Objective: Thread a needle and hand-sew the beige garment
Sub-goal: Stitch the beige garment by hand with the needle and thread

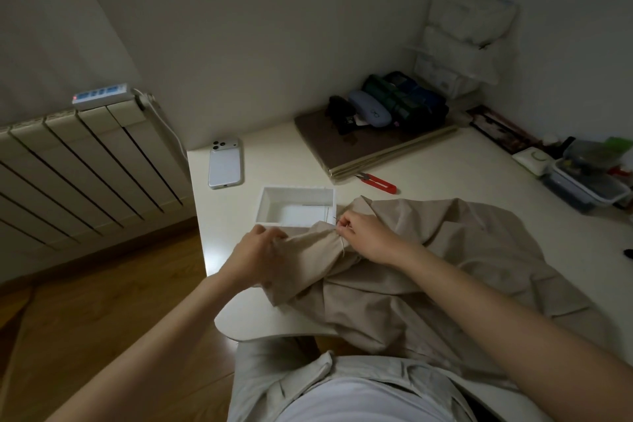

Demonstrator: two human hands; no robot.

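Far left, the ribbed radiator stands against the wall, and a white power strip lies on top of it with a small red light glowing. Over to the cream table: near its left edge a pale phone lies face down, camera lenses up. Just nearer to me sits an open white box. There's a thin dark sliver inside by its far wall, too small for me to name.

Now my left hand. Its fingers are curled tight round a bunched fold of the beige garment, holding it up near the table's front-left corner. From there the garment spreads rightward across the front of the table and spills over the front edge toward my lap.

Right next to it is my right hand, fingertips pinched together on the needle, which pokes up at the gathered fabric edge just in front of the box's right corner. A short run of pale thread hangs below my fingers against the cloth.

Beyond that, red-handled thread snips lie on the table in front of a stack of flat boards. The stack carries a lilac glasses case and dark pouches. At the right edge sit clear plastic tubs, their contents too blurred to tell.
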